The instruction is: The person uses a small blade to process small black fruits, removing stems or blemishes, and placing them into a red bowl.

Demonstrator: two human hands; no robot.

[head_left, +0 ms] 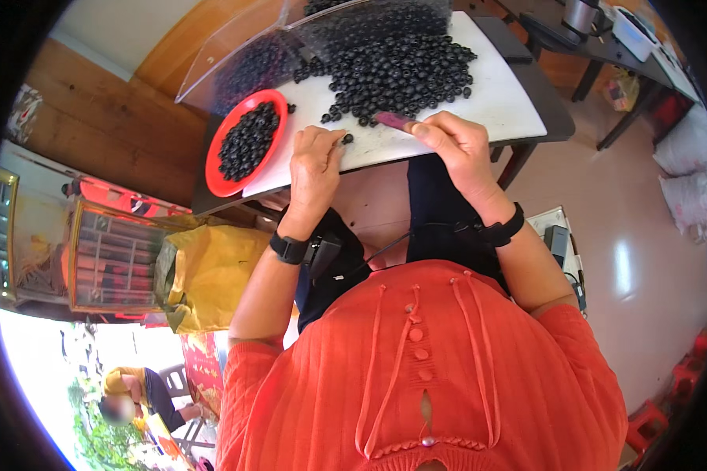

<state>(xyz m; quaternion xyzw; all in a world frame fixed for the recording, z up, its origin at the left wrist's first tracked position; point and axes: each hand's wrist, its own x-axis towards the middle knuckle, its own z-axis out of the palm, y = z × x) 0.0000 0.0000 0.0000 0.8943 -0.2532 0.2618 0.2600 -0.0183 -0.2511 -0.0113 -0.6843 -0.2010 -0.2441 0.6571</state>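
A heap of small, shiny black balls, beads or berries, covers the far part of a white board. My left hand is at the board's near edge, thumb and forefinger closed on a single black ball at their tips. My right hand grips a flat, purple-stained tool, its tip pointing left toward the heap's near side; its exact kind is unclear. Left of my left hand, an oval red dish holds many of the same balls.
Clear plastic panels stand behind and left of the heap. A yellow bag sits below on the left. Another table with a metal jug is at the far right. White sacks and red stools line the right side.
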